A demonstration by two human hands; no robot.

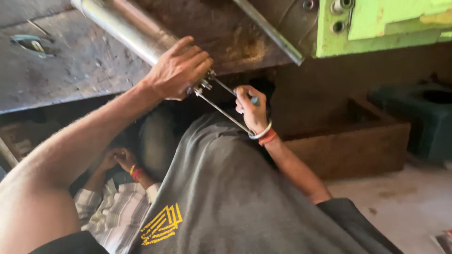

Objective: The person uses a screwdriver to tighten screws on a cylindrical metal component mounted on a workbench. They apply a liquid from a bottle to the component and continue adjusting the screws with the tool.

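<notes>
My left grip wraps the end of the steel cylinder, fingers curled over the fitting. Just right, a co-worker's hand closes on a thin rod. My right grip is out of view.

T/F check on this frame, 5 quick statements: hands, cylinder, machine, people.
1. The person's left hand grips the lower end of the shiny steel cylinder. True.
2. The machine housing at the upper right is red. False: it is light green.
3. The co-worker's hand on the thin rods has a metal bangle and a red band at its wrist. True.
4. The co-worker bent over in front wears a white shirt. False: the shirt is grey with a yellow emblem.
5. The person's right hand holds the rods too. False: it is not in view; only the co-worker's hand is there.
</notes>
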